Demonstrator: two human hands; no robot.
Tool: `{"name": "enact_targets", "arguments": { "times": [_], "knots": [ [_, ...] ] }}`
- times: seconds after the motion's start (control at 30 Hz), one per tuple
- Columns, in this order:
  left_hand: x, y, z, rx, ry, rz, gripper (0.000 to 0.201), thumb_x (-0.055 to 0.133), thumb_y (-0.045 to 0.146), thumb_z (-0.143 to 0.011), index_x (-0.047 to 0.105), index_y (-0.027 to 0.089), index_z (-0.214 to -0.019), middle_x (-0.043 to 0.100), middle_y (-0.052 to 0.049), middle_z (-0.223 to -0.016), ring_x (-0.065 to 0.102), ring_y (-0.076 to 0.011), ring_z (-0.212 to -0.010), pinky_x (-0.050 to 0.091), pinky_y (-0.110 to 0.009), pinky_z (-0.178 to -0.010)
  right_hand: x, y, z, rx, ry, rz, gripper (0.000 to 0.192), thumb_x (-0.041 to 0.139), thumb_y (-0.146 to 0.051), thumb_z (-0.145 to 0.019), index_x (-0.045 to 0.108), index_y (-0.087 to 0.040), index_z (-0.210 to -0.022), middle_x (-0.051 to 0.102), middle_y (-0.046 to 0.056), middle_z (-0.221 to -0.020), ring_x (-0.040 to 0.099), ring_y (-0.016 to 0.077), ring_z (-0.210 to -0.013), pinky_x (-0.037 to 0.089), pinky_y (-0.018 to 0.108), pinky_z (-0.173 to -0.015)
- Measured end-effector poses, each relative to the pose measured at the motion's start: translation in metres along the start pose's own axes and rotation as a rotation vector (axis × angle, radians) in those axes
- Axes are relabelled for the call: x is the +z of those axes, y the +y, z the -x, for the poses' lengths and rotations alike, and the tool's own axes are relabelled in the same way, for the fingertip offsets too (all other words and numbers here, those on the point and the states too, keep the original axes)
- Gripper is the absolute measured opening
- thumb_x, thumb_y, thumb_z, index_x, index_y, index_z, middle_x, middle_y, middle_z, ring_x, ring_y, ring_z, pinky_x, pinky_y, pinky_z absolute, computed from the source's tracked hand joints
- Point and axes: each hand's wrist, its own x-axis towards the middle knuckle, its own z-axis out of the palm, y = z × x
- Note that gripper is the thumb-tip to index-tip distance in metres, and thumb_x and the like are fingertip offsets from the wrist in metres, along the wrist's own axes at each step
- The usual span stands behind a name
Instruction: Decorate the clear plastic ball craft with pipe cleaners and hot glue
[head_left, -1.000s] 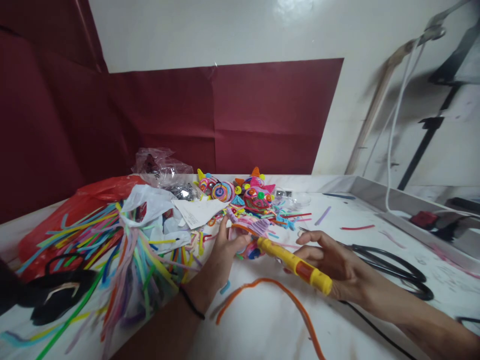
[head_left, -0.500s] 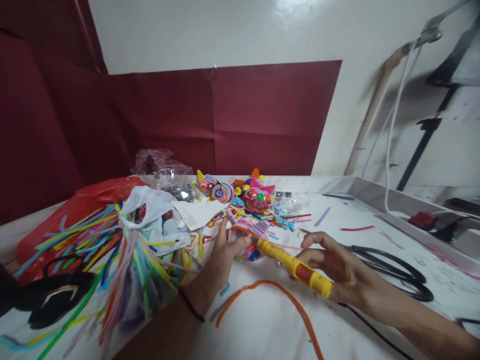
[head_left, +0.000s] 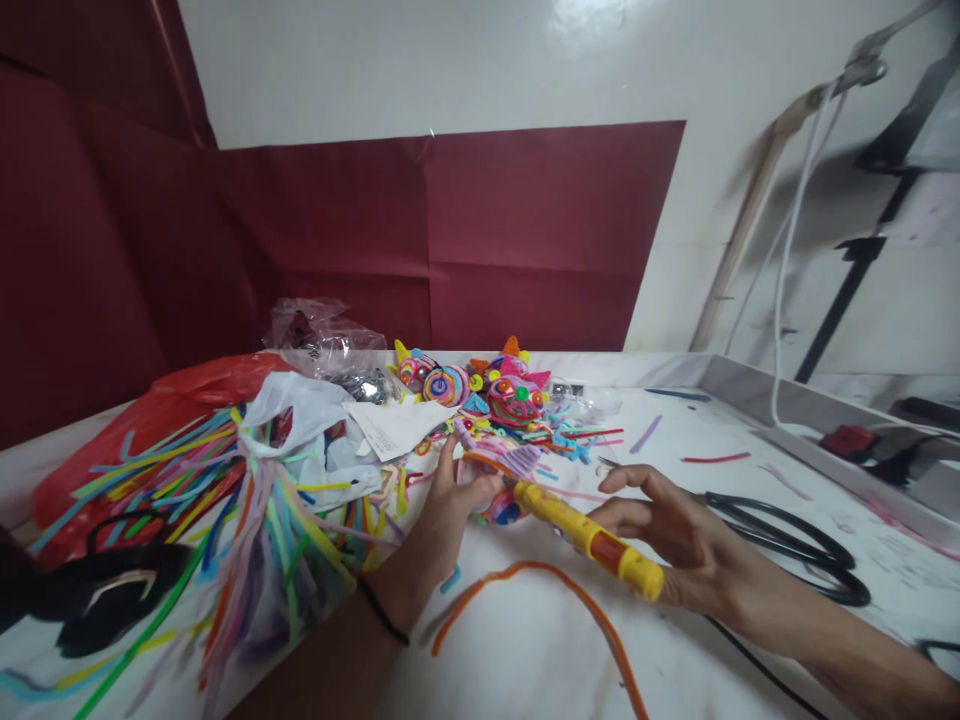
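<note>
Soft dim indoor light, glare patch high on the wall [head_left: 577,20], wide-angle bending at edges, blurred foreground.

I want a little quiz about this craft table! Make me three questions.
1. True or false: the right hand holds a yellow and red pen-shaped tool.
2. What does the left hand press on: A) scissors, B) a small colourful craft piece, C) the red bag?
3. What colour is the long fuzzy stick lying nearest the camera?

Key: 1 true; 2 B; 3 orange.
</note>
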Motion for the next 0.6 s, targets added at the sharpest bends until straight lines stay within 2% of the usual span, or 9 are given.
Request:
{"name": "enact_targets", "arguments": {
  "times": [0.17, 0.33, 0.5, 0.6],
  "knots": [
    [-0.0018, -0.0053, -0.0046, 0.006, -0.048, 0.025, 0.089, 0.076, 0.021, -0.068, 0.040, 0.024, -0.149, 0.071, -0.007, -0.122, 0.064, -0.0274, -0.117, 0.046, -0.038, -0.101, -0.0019, 0.0025, 0.0005, 0.010, 0.006, -0.014, 0.051, 0.074, -0.040, -0.086, 0.038, -0.033, -0.122, 0.070, 0.010, -0.121, 0.065, 0.0265, -0.109, 0.047, 0.042, -0.090],
    [-0.0041, -0.0080, -0.0072, 0.007, -0.020, 0.017, 0.090, 0.077, 0.020, -0.065, 0.042, 0.022, -0.148, 0.071, -0.009, -0.122, 0.063, -0.0287, -0.118, 0.046, -0.038, -0.100, 0.0025, 0.0002, 0.0007, 0.033, 0.054, -0.024, 0.054, 0.076, -0.042, -0.083, 0.039, -0.032, -0.120, 0.070, 0.010, -0.118, 0.065, 0.0281, -0.109, 0.046, 0.043, -0.089],
    [-0.0019, -0.0023, -0.0010, -0.055, 0.001, 0.034, 0.086, 0.079, 0.022, -0.065, 0.047, 0.028, -0.144, 0.070, -0.006, -0.127, 0.062, -0.0288, -0.121, 0.047, -0.038, -0.101, 0.0058, -0.0003, 0.0012, 0.053, 0.085, -0.035, 0.055, 0.078, -0.042, -0.080, 0.040, -0.032, -0.119, 0.070, 0.010, -0.114, 0.064, 0.0288, -0.108, 0.047, 0.041, -0.083],
    [-0.0001, 0.0002, 0.0020, -0.064, 0.021, 0.027, 0.090, 0.080, 0.022, -0.063, 0.044, 0.027, -0.146, 0.072, -0.006, -0.123, 0.062, -0.0283, -0.122, 0.047, -0.038, -0.102, 0.0057, 0.0011, 0.0011, 0.049, 0.086, -0.027, 0.055, 0.078, -0.043, -0.079, 0.041, -0.032, -0.119, 0.070, 0.009, -0.113, 0.064, 0.0284, -0.107, 0.047, 0.041, -0.084]
  ]
}}
